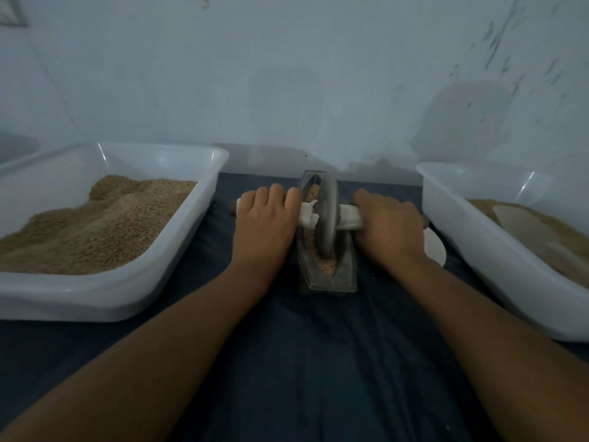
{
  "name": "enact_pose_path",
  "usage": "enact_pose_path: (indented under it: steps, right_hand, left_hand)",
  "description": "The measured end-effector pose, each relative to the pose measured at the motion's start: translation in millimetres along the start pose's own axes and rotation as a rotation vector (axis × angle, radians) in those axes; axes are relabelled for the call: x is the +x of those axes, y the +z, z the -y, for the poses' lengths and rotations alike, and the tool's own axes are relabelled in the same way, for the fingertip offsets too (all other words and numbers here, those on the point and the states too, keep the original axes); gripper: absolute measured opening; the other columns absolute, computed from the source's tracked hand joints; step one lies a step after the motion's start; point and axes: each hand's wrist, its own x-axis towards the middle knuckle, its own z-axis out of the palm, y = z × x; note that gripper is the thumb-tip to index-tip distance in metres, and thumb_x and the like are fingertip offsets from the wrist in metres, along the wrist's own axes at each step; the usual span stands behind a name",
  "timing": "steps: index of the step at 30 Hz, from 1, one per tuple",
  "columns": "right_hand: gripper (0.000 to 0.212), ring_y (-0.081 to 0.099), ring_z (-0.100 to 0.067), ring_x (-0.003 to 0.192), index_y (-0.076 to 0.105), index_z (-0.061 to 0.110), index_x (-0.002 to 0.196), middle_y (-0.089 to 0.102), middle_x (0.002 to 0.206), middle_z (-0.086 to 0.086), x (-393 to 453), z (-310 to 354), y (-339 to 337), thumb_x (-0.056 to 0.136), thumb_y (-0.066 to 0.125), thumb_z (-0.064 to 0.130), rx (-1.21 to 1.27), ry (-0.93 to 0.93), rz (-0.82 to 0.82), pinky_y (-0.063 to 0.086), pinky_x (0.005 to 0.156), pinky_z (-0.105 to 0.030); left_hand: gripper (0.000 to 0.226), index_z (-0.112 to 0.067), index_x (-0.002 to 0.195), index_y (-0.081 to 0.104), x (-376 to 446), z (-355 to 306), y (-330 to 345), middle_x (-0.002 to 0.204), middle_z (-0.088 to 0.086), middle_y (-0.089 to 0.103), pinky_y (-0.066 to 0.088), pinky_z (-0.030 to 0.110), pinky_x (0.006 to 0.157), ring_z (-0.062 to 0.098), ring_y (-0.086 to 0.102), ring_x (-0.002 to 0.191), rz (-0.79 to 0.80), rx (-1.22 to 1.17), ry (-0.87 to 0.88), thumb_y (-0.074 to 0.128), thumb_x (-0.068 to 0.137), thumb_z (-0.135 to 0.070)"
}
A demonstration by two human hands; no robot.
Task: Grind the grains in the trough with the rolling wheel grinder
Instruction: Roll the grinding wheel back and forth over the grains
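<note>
A narrow grey metal trough [345,272] lies lengthwise on the dark cloth in the middle of the head view. Tan crushed grains [328,264] fill its groove. A grey wheel [328,215] stands upright in the trough on a horizontal axle handle wrapped in white cloth [349,216]. My left hand [266,218] grips the left end of the handle. My right hand [387,223] grips the right end. Both hands hide most of the handle; its dark left tip [233,208] pokes out.
A white plastic tub [121,301] heaped with brown grain stands at the left. Another white tub [497,253] with finer tan meal and a pale scoop stands at the right. A white round object [434,247] lies beside my right hand. A pale wall rises right behind.
</note>
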Motion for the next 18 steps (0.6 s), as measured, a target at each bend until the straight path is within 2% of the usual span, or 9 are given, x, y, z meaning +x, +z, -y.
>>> enact_pose_path:
  steps: [3,7,13,16,18]
  right_hand:
    - [0.021,0.051,-0.025,0.061,0.049,0.021,0.085,0.054,0.071,0.002,-8,3,-3,0.077,0.069,0.021,0.004,-0.002,-0.071,0.027,0.061,-0.034]
    - [0.023,0.048,-0.025,0.06,0.047,0.021,0.085,0.051,0.071,0.002,-15,3,-3,0.077,0.068,0.019,-0.005,0.005,-0.119,0.024,0.061,-0.034]
    - [0.021,0.041,-0.019,0.059,0.05,0.022,0.087,0.05,0.07,0.006,-3,-1,8,0.079,0.068,0.028,-0.009,0.035,-0.018,0.025,0.061,-0.033]
    - [0.02,0.033,-0.016,0.053,0.052,0.022,0.082,0.039,0.063,0.011,7,-2,13,0.076,0.07,0.028,-0.06,0.035,-0.042,0.014,0.054,-0.025]
    - [0.021,0.035,-0.018,0.053,0.049,0.023,0.081,0.038,0.061,0.01,15,-5,17,0.078,0.068,0.03,-0.077,0.022,0.008,0.01,0.051,-0.025]
  left_hand:
    - [0.016,-0.015,0.095,0.045,-5,1,-4,0.086,0.007,0.048,0.035,0.039,0.075,0.027,0.045,0.077,0.016,-0.001,0.012,0.055,0.083,-0.008]
    - [0.013,-0.014,0.094,0.046,-5,1,-8,0.086,0.007,0.049,0.034,0.04,0.075,0.027,0.045,0.077,0.002,0.014,0.023,0.052,0.085,-0.007]
    - [0.011,-0.015,0.092,0.046,4,1,0,0.084,0.006,0.05,0.036,0.039,0.073,0.026,0.047,0.075,0.019,0.046,0.024,0.047,0.087,-0.006]
    - [0.007,-0.016,0.092,0.047,6,4,11,0.083,0.005,0.052,0.037,0.039,0.072,0.026,0.049,0.074,0.019,0.038,0.018,0.048,0.089,-0.01]
    - [0.006,-0.016,0.09,0.048,9,5,16,0.081,0.005,0.053,0.037,0.039,0.07,0.026,0.051,0.072,0.006,0.041,0.013,0.047,0.09,-0.011]
